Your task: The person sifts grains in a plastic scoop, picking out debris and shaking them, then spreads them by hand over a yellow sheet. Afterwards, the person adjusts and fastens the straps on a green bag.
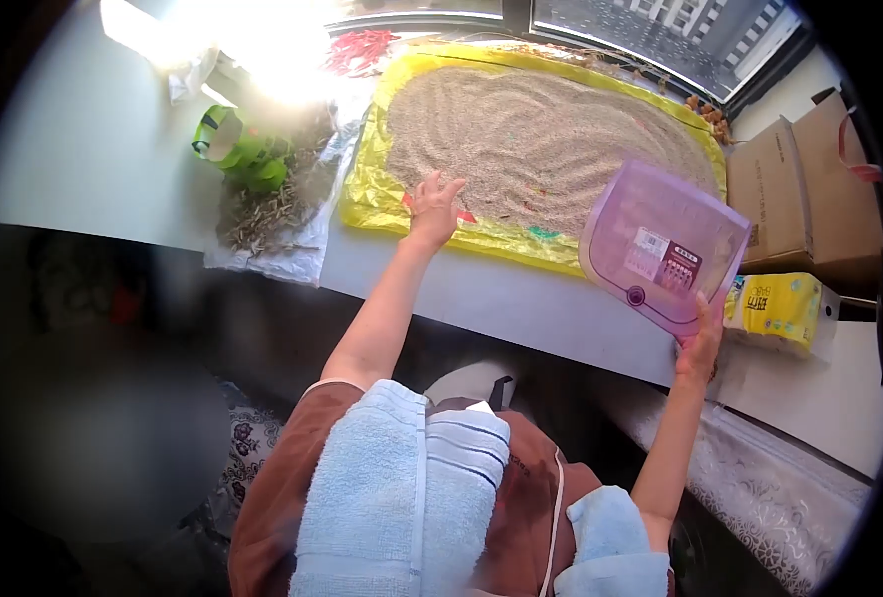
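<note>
My right hand (698,348) grips a translucent purple plastic dustpan (695,224) by its narrow near end. The dustpan carries white and dark red labels and is held over the right part of a yellow plastic sheet (362,204). A wide layer of small brownish grains (551,129) covers most of this sheet, with curved furrows in it. Over the sheet's near left edge is my left hand (433,206), its fingers apart and nothing held. A red patch shows beside it; whether the fingertips touch the grains I cannot tell.
On the left, dry plant bits (272,204) and a green container (224,139) lie on white plastic. Red items (360,52) sit by the window. At right stand a cardboard box (809,189) and a yellow tissue pack (775,310). Glare washes out the upper left.
</note>
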Motion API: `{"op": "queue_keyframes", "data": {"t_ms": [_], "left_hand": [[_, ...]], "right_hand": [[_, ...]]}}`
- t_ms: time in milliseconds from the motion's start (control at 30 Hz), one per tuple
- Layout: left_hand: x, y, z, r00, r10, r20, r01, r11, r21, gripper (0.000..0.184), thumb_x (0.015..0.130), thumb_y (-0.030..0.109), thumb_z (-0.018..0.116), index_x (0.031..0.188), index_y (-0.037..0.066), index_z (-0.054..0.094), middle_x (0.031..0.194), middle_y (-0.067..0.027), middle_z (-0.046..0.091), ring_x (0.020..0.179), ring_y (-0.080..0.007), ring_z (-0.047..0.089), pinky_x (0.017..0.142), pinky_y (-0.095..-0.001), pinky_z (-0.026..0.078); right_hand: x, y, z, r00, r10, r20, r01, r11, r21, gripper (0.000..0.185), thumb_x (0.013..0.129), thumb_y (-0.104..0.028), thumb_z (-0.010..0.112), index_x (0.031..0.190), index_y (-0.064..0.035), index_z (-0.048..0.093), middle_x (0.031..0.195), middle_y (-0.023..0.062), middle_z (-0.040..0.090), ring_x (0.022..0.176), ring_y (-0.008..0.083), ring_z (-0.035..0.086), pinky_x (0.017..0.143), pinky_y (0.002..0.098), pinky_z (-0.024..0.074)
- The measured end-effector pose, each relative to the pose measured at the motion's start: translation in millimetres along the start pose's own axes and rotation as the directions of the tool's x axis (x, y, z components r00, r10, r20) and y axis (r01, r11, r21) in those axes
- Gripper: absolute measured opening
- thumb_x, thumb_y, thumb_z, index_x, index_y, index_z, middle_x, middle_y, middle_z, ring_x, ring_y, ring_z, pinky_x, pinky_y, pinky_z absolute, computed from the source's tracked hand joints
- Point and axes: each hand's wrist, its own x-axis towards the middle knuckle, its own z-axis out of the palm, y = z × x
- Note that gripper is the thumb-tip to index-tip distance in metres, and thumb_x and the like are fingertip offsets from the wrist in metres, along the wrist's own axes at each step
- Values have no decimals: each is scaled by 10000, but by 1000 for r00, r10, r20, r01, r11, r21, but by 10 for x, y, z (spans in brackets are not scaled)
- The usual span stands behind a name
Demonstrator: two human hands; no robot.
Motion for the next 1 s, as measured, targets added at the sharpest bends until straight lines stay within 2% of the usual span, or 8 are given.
{"op": "queue_keyframes", "data": {"t_ms": [167, 233, 333, 433, 533, 667, 833, 1000], "left_hand": [[-604, -603, 53, 936, -225, 271, 265, 957, -119, 266, 819, 191, 603, 1080, 145, 631, 1107, -123, 588, 1033, -327, 554, 896, -414, 444], [-685, -750, -182, 782, -448, 433, 534, 840, -95, 241, 835, 205, 580, 1055, 119, 630, 1008, -107, 627, 899, -347, 604, 831, -430, 477], [-980, -1220, -80, 808, -548, 215, 588, 771, -244, 231, 847, 154, 539, 1055, 87, 614, 871, -107, 649, 730, -291, 638, 672, -387, 519], [-1019, -1545, -94, 434, -774, 462, 811, 112, -574, 245, 847, 89, 490, 1068, 70, 596, 836, -109, 654, 693, -200, 644, 564, -303, 508], [-992, -1919, -192, 369, -755, 542, 800, -39, -599, 278, 833, 43, 471, 1087, 67, 582, 835, -113, 651, 674, -144, 636, 496, -244, 477], [-1014, -2379, 47, 683, -577, 447, 714, 398, -577, 319, 811, 33, 497, 1123, 46, 562, 896, -69, 632, 701, -143, 611, 623, -267, 510], [-836, -2884, -526, 729, -341, 593, 680, 459, -572, 219, 849, 104, 550, 1044, 23, 609, 856, -50, 647, 717, -120, 610, 654, -236, 502], [-1146, -3922, -827, 609, -515, 603, 768, 194, -610, 213, 930, 210, 535, 981, 17, 610, 767, -45, 645, 631, -97, 595, 583, -215, 487]], "right_hand": [[-433, 762, -644, 990, 143, -5, -138, 964, 228, 609, 866, -259, 600, 1400, -92, 359, 1377, 98, 428, 1227, 244, 461, 971, 425, 443], [-769, 706, -495, 975, 218, 47, -220, 907, 358, 616, 872, -281, 589, 1408, -96, 349, 1389, 104, 417, 1239, 261, 450, 976, 429, 436], [-1111, 783, -290, 961, 266, 71, -270, 862, 429, 629, 879, -296, 578, 1425, -112, 326, 1398, 113, 409, 1250, 282, 439, 998, 442, 409], [-1412, 979, -259, 960, 265, 88, -278, 867, 413, 645, 884, -303, 571, 1443, -135, 297, 1401, 118, 405, 1255, 287, 434, 1027, 455, 368], [-1679, 1175, 84, 938, 286, 196, -343, 843, 414, 700, 886, -325, 571, 1471, -170, 219, 1394, 140, 407, 1244, 307, 439, 1047, 461, 343], [-2031, 1607, 756, 949, 270, 161, -313, 851, 422, 719, 875, -355, 591, 1471, -210, 215, 1381, 152, 416, 1235, 315, 444, 1042, 456, 353], [-2353, 1722, 1858, 922, 362, 134, -385, 833, 398, 708, 877, -330, 599, 1468, -238, 219, 1358, 170, 430, 1203, 315, 468, 1033, 463, 364], [-2379, 1852, 2449, 946, 293, 135, -322, 879, 353, 725, 870, -303, 613, 1469, -234, 211, 1338, 179, 448, 1189, 338, 475, 996, 502, 391]]}}
